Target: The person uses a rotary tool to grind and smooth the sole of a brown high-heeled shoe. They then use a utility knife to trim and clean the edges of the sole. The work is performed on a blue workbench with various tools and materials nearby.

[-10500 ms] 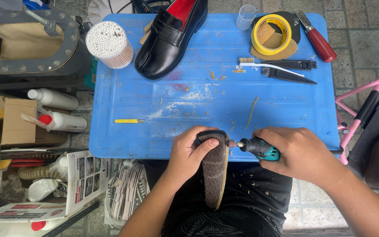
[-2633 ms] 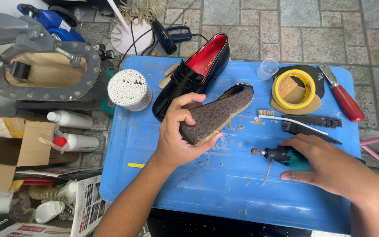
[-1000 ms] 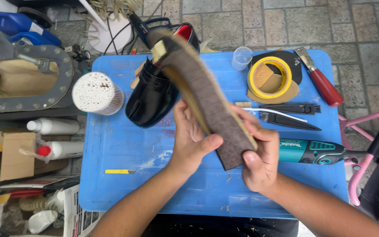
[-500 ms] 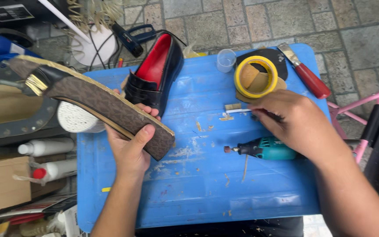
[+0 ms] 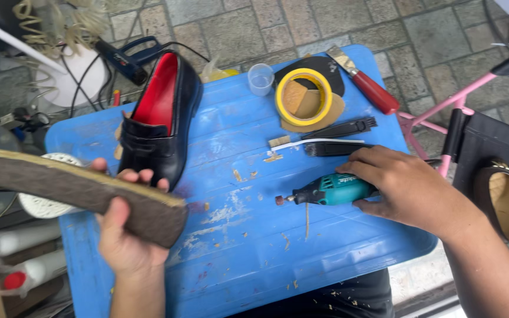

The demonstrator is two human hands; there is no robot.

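Observation:
My left hand [image 5: 124,235] grips a brown shoe with a rough sole [image 5: 78,191], held sideways over the left edge of the blue table [image 5: 254,235], sole facing me. My right hand [image 5: 405,188] rests on a teal rotary tool [image 5: 328,190] lying on the table, fingers curled over its body, its grinding tip pointing left. A black loafer with a red lining [image 5: 160,121] stands on the table beyond the left hand.
A yellow tape roll [image 5: 303,97], small clear cup [image 5: 260,78], red-handled knife [image 5: 369,85], black brushes [image 5: 337,138] and a white-handled brush lie at the table's far side. White bottles [image 5: 7,241] sit on the left. A pink-framed stool with another shoe [image 5: 496,194] is to the right.
The left hand has swung the brown shoe lower and flatter on the left. The right hand has come down from the brushes onto the rotary tool.

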